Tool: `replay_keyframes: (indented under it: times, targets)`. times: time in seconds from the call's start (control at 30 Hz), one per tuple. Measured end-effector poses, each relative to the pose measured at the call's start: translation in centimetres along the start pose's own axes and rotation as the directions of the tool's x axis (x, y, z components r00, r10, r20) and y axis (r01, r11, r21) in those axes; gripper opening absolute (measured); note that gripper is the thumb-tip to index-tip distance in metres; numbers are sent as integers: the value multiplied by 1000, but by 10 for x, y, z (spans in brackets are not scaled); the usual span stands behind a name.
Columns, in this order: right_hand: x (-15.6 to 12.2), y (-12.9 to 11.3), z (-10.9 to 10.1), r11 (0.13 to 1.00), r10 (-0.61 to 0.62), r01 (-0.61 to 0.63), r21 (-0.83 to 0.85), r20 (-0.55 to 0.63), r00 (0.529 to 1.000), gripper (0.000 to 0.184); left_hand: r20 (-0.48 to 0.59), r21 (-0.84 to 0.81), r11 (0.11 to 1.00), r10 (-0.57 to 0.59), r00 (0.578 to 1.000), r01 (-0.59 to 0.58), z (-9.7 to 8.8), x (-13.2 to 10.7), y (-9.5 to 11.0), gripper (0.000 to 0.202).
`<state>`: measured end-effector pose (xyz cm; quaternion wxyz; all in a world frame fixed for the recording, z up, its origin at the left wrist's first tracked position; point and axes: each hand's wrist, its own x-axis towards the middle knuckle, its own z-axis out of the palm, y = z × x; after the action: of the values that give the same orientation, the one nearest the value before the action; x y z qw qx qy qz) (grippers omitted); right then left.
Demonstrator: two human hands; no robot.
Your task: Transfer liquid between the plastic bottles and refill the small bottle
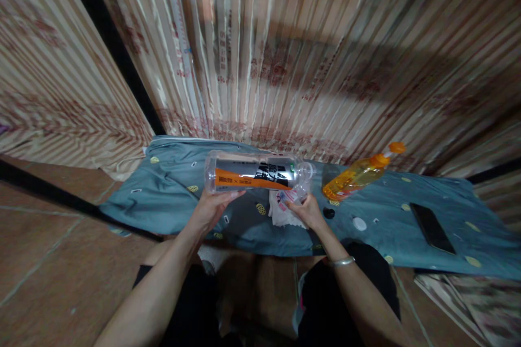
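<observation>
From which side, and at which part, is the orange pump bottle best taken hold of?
Probably round the mid-body of the orange pump bottle, from the near side, toward the right hand: the body is long and broad, whereas the pump head is narrower.

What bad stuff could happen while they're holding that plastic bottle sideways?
The clear bottle is smooth-looking and sideways, so it might slip from the left hand.
The pump bottle with the orange top is close to its neck end; a swing could knock it over.
The phone lies near the front edge, so tugging the blue-green cloth might drop it.
</observation>
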<state>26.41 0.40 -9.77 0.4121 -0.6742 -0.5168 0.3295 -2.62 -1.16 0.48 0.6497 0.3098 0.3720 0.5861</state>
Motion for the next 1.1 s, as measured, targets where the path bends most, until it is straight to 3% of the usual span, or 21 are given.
replay_keyframes:
  times: [0.23, 0.7, 1.1]
  targets:
    - [-1, -5, 0, 1000, 10, -10, 17, -10, 1000, 59, -17, 7, 1000, 1, 1000, -1, 1, -2, 0, 63]
    - [-2, -3, 1, 1000, -18, 18, 3, -3, 1000, 58, -25, 43, 999, 25, 999, -24, -1, -6, -3, 48]
    - [-6, -4, 7, 1000, 4, -8, -31, -106, 994, 49, -71, 24, 999, 38, 997, -36, 5, -11, 0, 50]
